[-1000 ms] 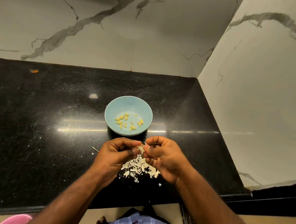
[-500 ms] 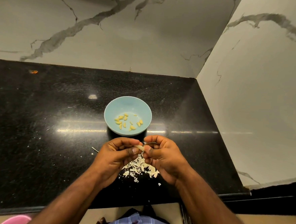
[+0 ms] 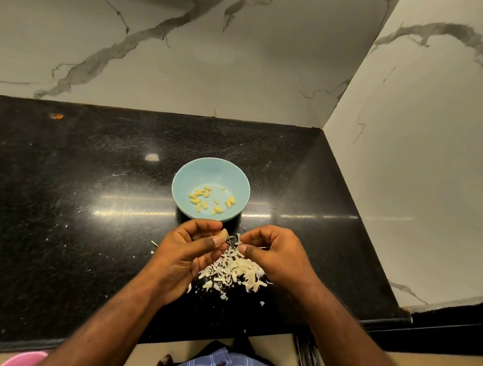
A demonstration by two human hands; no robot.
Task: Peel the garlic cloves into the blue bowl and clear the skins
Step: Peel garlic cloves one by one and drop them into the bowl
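Glossy speckled black stone counter (image 3: 60,227), veined marble-look wall (image 3: 157,62), smooth blue bowl (image 3: 186,179), papery garlic skins (image 3: 237,271).

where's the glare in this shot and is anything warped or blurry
Head view: a bright streak of glare crosses the glossy black speckled countertop either side of the light blue round bowl; the wide-angle lens bends the white marble walls; both hands and the heap of pale garlic skins look sharp.
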